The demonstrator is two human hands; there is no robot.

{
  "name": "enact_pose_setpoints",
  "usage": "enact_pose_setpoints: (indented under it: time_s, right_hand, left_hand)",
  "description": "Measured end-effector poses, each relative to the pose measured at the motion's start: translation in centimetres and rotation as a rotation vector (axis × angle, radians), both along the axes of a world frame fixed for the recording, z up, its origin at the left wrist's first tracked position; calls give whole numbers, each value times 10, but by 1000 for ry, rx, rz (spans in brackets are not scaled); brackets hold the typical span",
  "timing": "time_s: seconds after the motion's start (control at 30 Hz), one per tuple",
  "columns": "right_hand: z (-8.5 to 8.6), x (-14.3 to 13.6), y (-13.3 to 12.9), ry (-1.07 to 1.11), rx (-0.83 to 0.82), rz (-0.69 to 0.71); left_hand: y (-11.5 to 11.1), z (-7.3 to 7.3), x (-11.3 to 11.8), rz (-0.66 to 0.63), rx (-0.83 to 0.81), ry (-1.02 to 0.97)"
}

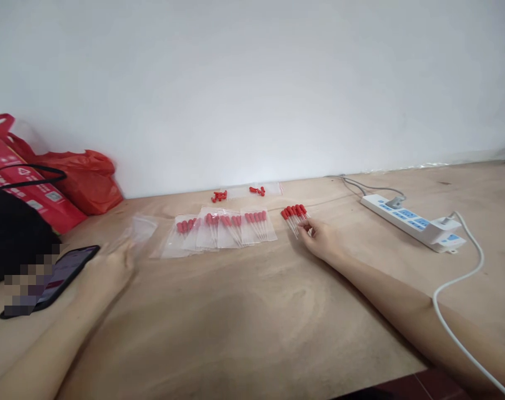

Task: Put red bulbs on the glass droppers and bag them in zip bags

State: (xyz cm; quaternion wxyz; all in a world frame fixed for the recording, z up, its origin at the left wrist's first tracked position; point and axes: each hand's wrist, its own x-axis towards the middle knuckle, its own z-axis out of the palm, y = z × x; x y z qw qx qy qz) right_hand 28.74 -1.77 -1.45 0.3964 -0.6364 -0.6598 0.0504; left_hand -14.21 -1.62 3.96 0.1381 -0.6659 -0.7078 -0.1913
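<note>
My right hand (316, 238) is at the lower ends of a fanned row of droppers (294, 213) with red bulbs and thin clear stems. Its thumb and fingers are pinched together on the stems. Motion smears my left hand (113, 264), which is by a small pile of clear zip bags (141, 229); its fingers do not show clearly. Between the hands, several overlapping zip bags (202, 233) lie flat with red-bulbed droppers inside them.
Loose red bulbs (219, 196) and a clear bag (239, 191) lie near the wall. At right is a power strip (413, 222) with a white cable (439, 289) crossing over my right forearm. A phone (64, 278), a black item (19, 239) and red bags (85, 180) are at left.
</note>
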Motion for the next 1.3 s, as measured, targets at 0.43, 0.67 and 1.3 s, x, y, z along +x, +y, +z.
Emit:
enact_pose_setpoints:
  time_s: [0.43, 0.67, 1.3]
  right_hand:
    - [-6, 35, 50, 168, -162, -422]
    - [-1, 33, 55, 12, -340, -362]
    - [-16, 46, 63, 154, -265, -376]
  left_hand:
    - [-35, -35, 160, -1060, -325, 13]
    - [-35, -34, 156, -991, -366, -89]
    - [-30, -32, 146, -1072, -495, -56]
